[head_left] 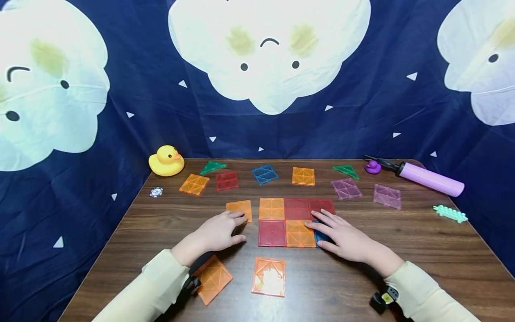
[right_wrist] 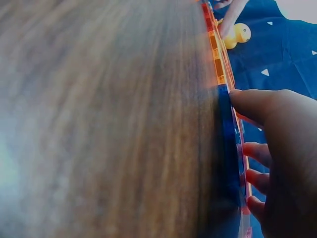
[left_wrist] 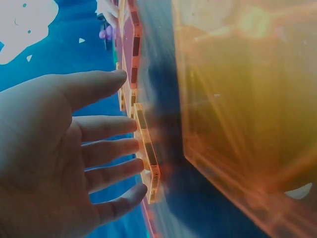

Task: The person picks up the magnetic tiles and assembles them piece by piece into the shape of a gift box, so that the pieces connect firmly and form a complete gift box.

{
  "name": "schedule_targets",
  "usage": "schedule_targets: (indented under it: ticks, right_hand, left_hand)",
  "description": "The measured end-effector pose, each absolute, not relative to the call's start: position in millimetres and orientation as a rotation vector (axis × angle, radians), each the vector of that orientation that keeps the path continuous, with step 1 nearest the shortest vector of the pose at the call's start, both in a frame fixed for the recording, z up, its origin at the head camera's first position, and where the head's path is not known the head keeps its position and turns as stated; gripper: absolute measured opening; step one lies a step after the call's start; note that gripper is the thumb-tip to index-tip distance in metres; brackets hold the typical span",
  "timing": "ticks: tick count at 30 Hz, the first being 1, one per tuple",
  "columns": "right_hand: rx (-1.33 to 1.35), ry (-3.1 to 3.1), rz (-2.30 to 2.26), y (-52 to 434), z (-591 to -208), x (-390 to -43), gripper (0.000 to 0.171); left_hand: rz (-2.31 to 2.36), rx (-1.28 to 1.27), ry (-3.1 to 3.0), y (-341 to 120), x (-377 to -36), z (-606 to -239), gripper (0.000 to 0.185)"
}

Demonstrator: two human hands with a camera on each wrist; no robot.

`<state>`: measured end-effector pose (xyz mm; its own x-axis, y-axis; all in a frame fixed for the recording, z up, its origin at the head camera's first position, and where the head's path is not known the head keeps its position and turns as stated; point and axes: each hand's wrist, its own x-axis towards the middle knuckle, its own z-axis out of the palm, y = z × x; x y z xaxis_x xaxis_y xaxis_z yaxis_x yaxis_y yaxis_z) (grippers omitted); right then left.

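Observation:
My left hand (head_left: 220, 231) rests its fingertips on a loose orange magnetic tile (head_left: 237, 206), fingers extended. In the left wrist view, the fingertips meet that tile's edge. Just right of it lies a flat two-row block of square tiles: an orange tile (head_left: 271, 208) and two red ones on the far row; a red tile (head_left: 272, 233), an orange one (head_left: 295, 237) and a blue tile (head_left: 318, 242) on the near row. My right hand (head_left: 348, 239) lies over the block's right end with fingers spread, partly hiding the blue tile. In the right wrist view its thumb touches the blue tile (right_wrist: 229, 139).
Nearer me lie two orange tiles (head_left: 268, 277). More loose tiles stretch along the back, among them a blue one (head_left: 264, 174) and a purple one (head_left: 387, 196). A yellow duck (head_left: 166, 161) stands back left, a purple pump (head_left: 432, 179) back right, a mint toy (head_left: 450, 213) at right.

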<state>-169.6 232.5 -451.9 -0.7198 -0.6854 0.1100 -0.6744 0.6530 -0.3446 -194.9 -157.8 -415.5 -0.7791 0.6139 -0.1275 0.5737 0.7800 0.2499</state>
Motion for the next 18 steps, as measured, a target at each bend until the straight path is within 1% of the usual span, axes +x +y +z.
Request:
schedule_targets:
  ticks: [11, 15, 18]
  right_hand:
    - [-1.116, 2.811, -0.552, 233.4, -452.8, -171.3, 0.053]
    - [-1.118, 2.804, -0.546, 233.5, -452.8, -172.1, 0.053]
    - [-1.121, 2.796, -0.563, 233.6, -452.6, -172.8, 0.053]
  left_hand:
    - [0.307, 0.961, 2.739, -141.8, -204.6, -417.6, 0.061]
    - [0.329, 0.977, 2.739, -145.7, -200.8, -417.7, 0.059]
    - [0.393, 0.992, 2.771, -151.7, -191.8, -416.3, 0.055]
